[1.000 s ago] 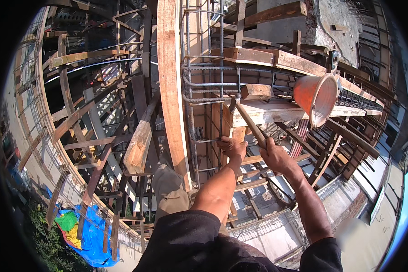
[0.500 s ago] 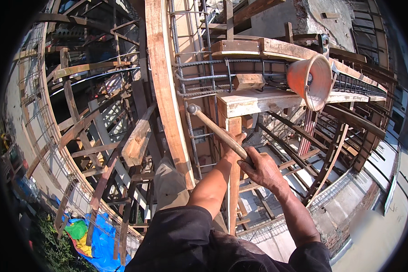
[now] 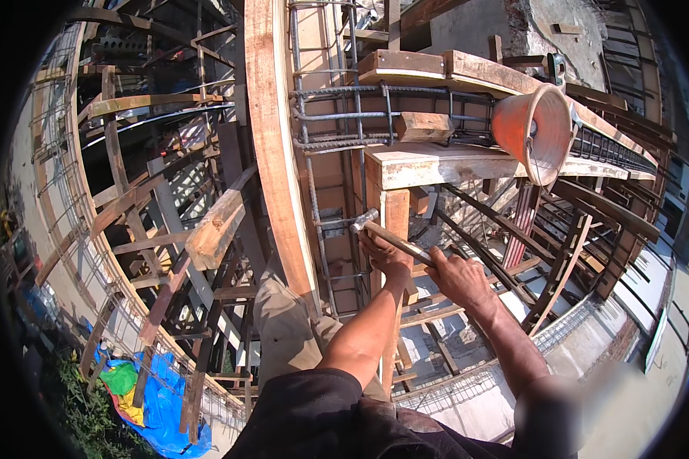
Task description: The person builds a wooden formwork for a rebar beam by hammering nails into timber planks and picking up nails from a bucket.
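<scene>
My right hand [image 3: 459, 278] grips the wooden handle of a hammer [image 3: 406, 245]. The hammer's metal head is directly above the fingers of my left hand [image 3: 390, 258], partly covering them. Those left fingers are curled at the inner side of an upright wooden post [image 3: 394, 208]; what they hold is hidden. To their left runs a steel rebar cage [image 3: 319, 222] inside the timber formwork. A long pale timber [image 3: 272, 153] borders the cage on its left side.
An orange bucket [image 3: 513, 130] stands on the curved beam formwork [image 3: 436, 170] at right. A short wood block [image 3: 424, 127] lies across the rebar there. Props and braces [image 3: 214, 237] fill the drop at left. A blue tarp [image 3: 164, 405] lies below.
The hammer head has come down and nearer, from beside the long timber to just over my left fingers. My right hand has shifted slightly right. The view has moved a little.
</scene>
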Demonstrator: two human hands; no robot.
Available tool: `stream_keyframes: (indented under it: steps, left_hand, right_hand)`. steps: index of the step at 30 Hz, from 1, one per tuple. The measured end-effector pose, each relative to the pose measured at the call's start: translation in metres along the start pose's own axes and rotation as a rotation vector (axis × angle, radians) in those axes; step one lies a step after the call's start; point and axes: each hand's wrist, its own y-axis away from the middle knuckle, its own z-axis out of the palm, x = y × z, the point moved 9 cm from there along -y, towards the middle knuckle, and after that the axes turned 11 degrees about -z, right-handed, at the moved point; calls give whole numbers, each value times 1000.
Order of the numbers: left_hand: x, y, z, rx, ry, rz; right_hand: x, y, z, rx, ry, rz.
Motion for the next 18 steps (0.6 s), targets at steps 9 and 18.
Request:
stream_keyframes:
  steps: [9,18]
  left_hand:
    - [28,15,-12,-77,-137,125]
    - [27,8,-10,-189,-111,19]
  right_hand:
    - [-167,25,-72,182,-305,-543]
    - [-73,81,-305,1057,-990,-536]
